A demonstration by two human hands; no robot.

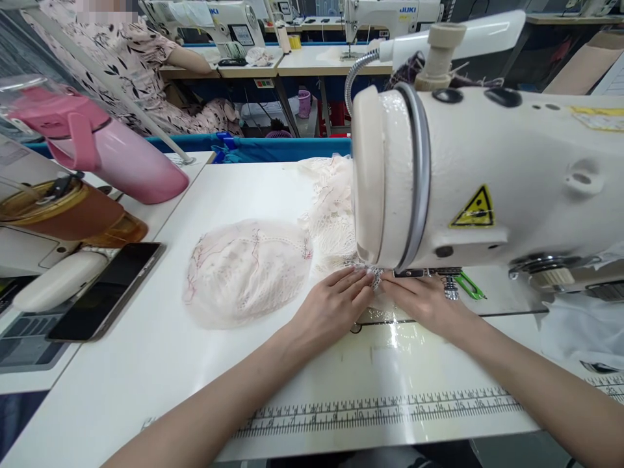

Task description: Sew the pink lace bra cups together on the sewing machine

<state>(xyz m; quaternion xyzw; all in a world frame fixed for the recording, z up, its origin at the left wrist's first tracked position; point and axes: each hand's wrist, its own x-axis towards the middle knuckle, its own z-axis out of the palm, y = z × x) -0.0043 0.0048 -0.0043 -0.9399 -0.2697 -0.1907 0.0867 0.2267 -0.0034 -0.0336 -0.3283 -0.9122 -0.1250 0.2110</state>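
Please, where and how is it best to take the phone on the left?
Probably by its two long edges, mid-length, with the left hand coming from the right: the slim phone seems to lie flat, its right edge faces white tabletop, while a rounded white object crowds its left edge.

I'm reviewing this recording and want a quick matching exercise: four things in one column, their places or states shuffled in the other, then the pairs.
Column one
1. Left hand
2. Phone
3. Warning sticker
4. Green tool

Column two
A. Yellow and black, on the sewing machine
B. Lying beyond the right hand, under the machine's arm
C. Fingers on the pale lace fabric
D. Screen dark, at the left of the picture

Pairs: 1-C, 2-D, 3-A, 4-B
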